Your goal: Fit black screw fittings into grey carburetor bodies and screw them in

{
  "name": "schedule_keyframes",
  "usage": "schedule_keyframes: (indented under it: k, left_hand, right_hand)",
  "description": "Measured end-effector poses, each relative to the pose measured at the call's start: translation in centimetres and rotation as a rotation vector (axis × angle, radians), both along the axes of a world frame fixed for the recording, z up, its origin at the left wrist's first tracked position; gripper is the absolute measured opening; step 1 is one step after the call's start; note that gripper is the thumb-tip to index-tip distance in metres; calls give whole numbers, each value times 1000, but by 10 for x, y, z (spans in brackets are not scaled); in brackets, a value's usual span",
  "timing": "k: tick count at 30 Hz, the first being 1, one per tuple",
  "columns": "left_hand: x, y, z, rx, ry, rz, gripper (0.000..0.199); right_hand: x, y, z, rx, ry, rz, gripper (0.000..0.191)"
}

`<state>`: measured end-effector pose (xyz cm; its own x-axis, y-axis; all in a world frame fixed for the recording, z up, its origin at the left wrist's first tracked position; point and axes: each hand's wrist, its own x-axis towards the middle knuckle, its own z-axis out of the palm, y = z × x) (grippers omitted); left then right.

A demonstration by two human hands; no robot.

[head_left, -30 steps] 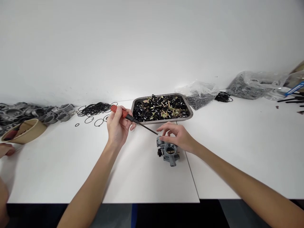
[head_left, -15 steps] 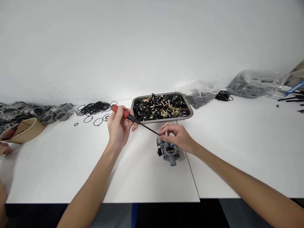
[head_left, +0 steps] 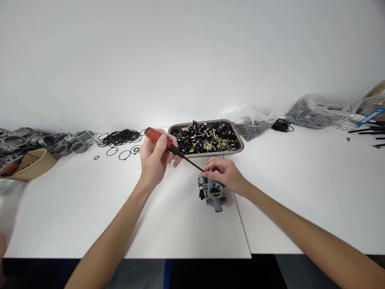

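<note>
My left hand (head_left: 155, 160) is wrapped round the red and black handle of a screwdriver (head_left: 154, 136), whose dark shaft slants down to the right. Its tip meets the fingertips of my right hand (head_left: 224, 172), just over the top of a grey metal carburetor (head_left: 217, 204). The thumb and fingers of that right hand are pinched together at the tip; whatever small thing they hold is hidden. The carburetor rests on the white table with its round bore facing me and a black knob on its left side.
Behind the carburetor lies a metal tray (head_left: 207, 155) full of small black and brass-coloured parts. Black rubber rings (head_left: 118, 137), metal castings (head_left: 45, 140) and a tan container (head_left: 39, 164) are on the left. Plastic bags (head_left: 252, 120) of small parts stand along the wall at right.
My left hand and the screwdriver have shifted a little to the right, with the handle raised slightly steeper. Another person's hand has gone from the left edge. My right hand stays at the carburetor's top.
</note>
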<state>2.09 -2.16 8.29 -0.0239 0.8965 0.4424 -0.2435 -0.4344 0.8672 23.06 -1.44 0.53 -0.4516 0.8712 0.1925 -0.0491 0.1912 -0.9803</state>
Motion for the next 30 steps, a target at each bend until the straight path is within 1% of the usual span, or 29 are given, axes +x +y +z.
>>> schedule_keyframes:
  k: [3,6,8,11,13,16,18,20,22,24,25,27,29,30]
  left_hand:
    - [14,2,20,112,85,-83,22]
    - [31,6,39,212,139,-152,19]
    - [40,10,48,240,168,-185,19]
    - [47,16,54,238,197,-206,20]
    - [45,20,55,211,188,-198,20]
    - [35,26,57,155,151,-153,23]
    - [24,28,62,159,130,-109,25]
    - [13,29,70,209,120,-62,25]
    - [3,27,79,286,123,-33,23]
    - [-5,21,89,348,128,0,21]
    - [-8,16,93,369,130,23,19]
    - [-12,5,100,393,139,78,15]
    - [-15,-7,105,436,149,140,13]
    - [-17,-13,107,465,151,171,13]
  right_hand:
    - [3,4,-2,-60,131,-44,14]
    - [8,11,-5,-79,251,-113,10]
    - [12,16,-5,-84,303,-138,10]
    - [21,23,-1,-93,295,-138,11]
    - [30,25,7,-79,197,-97,14]
    - [46,29,29,2,-67,14,34]
    - [53,37,46,86,-257,61,44]
    - [53,50,61,185,-447,66,43]
    - [43,67,70,303,-625,34,36]
    - [25,85,71,426,-753,-14,25]
    - [13,93,68,481,-803,-26,22]
    - [-11,106,59,543,-856,-27,18]
    - [-34,114,47,604,-894,-43,20]
    - [-43,117,42,642,-911,-59,24]
